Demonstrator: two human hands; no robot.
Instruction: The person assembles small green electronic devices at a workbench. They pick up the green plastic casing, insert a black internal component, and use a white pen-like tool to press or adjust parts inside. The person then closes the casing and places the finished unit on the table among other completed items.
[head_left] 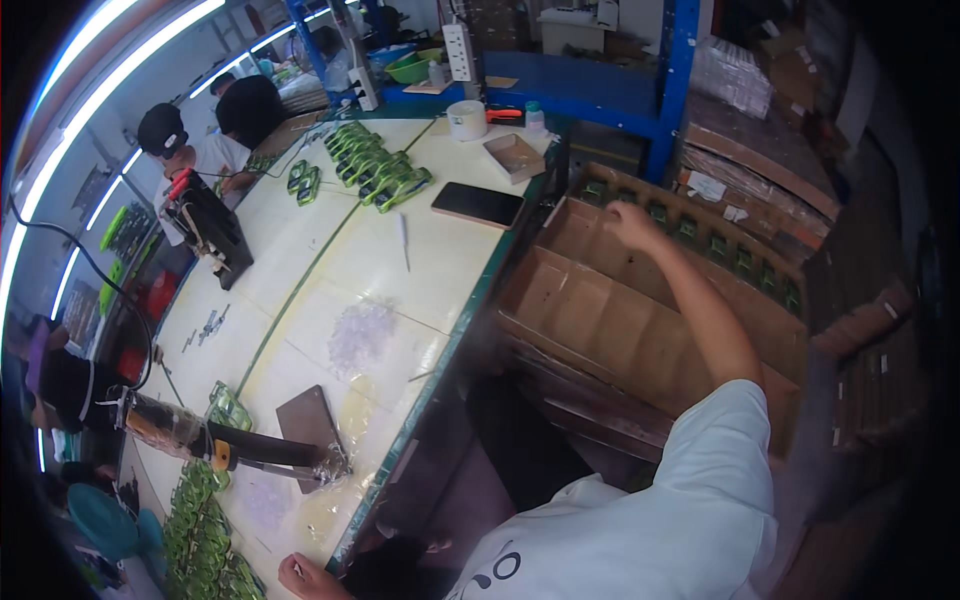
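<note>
My right hand (632, 226) reaches into the far part of a large brown cardboard box (585, 300) with long partitions. Its fingers are pinched together, and what they hold, if anything, is hidden. Close by, a row of small green-and-black parts (686, 229) stands along the box's far compartment. My left hand (308, 578) rests at the near table edge, fingers curled, with nothing visible in them. Beside it lie many green parts (200, 530) in a cluster and a pile of small clear pieces (265, 500).
More green parts (370, 165) stand in rows at the table's far end, near a phone (478, 204), a white pen-like tool (403, 240) and a small open box (514, 158). A clamped dark tool (260, 445) spans the near table. Co-workers (190, 150) sit across it.
</note>
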